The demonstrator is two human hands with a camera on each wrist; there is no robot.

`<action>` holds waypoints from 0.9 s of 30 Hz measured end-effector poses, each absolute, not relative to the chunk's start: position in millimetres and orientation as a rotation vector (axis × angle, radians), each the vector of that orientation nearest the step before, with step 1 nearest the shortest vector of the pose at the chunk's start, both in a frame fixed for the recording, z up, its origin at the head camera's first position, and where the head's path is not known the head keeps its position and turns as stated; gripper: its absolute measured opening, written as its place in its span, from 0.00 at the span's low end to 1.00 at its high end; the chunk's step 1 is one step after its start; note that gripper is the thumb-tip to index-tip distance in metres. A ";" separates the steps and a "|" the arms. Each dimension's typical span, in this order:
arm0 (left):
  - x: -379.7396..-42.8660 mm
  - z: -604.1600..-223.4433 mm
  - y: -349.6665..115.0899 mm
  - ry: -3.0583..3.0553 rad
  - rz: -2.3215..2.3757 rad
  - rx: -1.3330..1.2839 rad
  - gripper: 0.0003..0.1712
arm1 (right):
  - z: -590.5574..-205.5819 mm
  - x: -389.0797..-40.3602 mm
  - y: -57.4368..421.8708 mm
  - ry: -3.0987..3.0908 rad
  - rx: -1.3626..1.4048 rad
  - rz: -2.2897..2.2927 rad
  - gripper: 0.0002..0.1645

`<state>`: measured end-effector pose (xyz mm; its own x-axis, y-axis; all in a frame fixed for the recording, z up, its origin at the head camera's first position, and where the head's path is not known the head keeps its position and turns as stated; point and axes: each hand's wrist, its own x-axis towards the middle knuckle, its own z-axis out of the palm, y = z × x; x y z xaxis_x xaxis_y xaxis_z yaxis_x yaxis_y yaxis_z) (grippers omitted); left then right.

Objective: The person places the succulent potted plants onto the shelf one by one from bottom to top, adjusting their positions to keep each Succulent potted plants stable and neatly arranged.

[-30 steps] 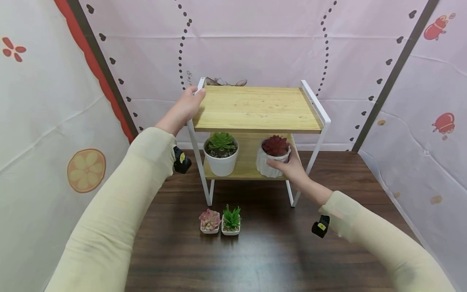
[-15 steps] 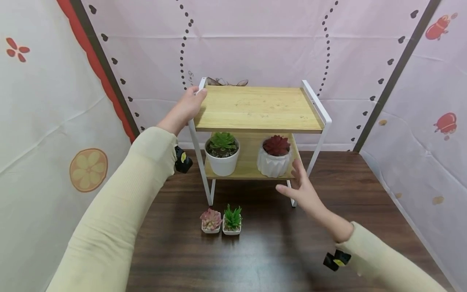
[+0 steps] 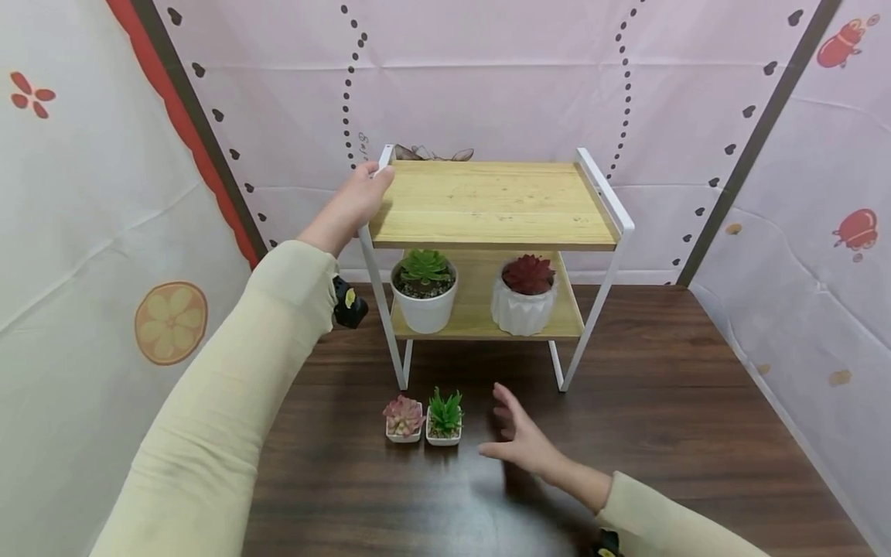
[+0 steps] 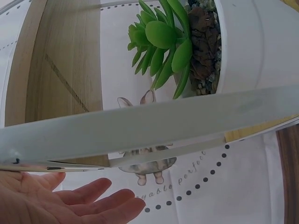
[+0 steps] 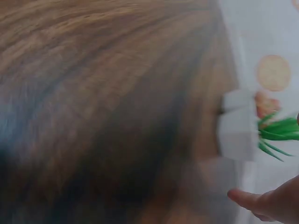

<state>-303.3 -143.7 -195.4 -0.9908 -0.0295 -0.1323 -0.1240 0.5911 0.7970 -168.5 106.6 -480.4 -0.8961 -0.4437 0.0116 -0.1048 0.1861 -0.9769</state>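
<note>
My left hand [image 3: 358, 197] rests at the upper left rail of a two-tier shelf [image 3: 487, 203] with wooden boards and a white frame. Its thumb lies over the rail; in the left wrist view the fingers [image 4: 100, 203] extend straight beside the frame. My right hand [image 3: 525, 441], fingers spread and holding nothing, hovers over the dark table right of a small spiky green plant [image 3: 444, 418] in a square white pot. Left of that plant stands a small pink succulent [image 3: 404, 419] in a matching pot. The right wrist view is blurred, with the spiky plant [image 5: 280, 128] beyond a finger.
On the lower board stand a green succulent in a round white pot [image 3: 425, 305], at left, and a dark red succulent in a fluted white pot [image 3: 524, 308], at right. Printed cloth walls [image 3: 487, 93] enclose the wooden table [image 3: 668, 402] behind and at both sides.
My right hand has let go of the fluted pot, leaving it on the lower board, and moved down and left toward the small plants. The left hand stays at the rail.
</note>
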 end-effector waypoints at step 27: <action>-302.9 -196.1 -142.5 2.690 1.398 -0.153 0.36 | -511.2 -189.7 51.8 2.148 -0.406 -1.647 0.56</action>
